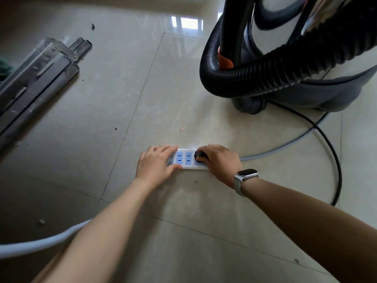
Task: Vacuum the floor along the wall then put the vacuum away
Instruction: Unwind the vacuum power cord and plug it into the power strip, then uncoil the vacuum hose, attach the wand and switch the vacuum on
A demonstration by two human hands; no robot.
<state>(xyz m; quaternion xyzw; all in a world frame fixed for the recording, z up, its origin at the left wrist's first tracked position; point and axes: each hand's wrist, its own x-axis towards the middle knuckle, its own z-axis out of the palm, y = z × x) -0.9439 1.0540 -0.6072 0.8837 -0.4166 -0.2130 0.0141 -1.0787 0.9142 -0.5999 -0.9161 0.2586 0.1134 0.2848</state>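
A white power strip (188, 159) with blue sockets lies on the tiled floor in front of me. My left hand (156, 164) presses down on its left end. My right hand (219, 160), with a watch on the wrist, grips the black plug (200, 154) seated in the strip's right socket. The plug's black cord (334, 152) loops round to the right and back to the canister vacuum (306, 58) standing at the upper right. The vacuum's black ribbed hose (255, 78) is coiled around its body.
Metal strips and tubes (38, 76) lie on the floor at the left. A grey cable (289, 142) runs right from the power strip, and a white cable (40, 244) curves across the lower left. Small bits of debris (115, 128) dot the tiles.
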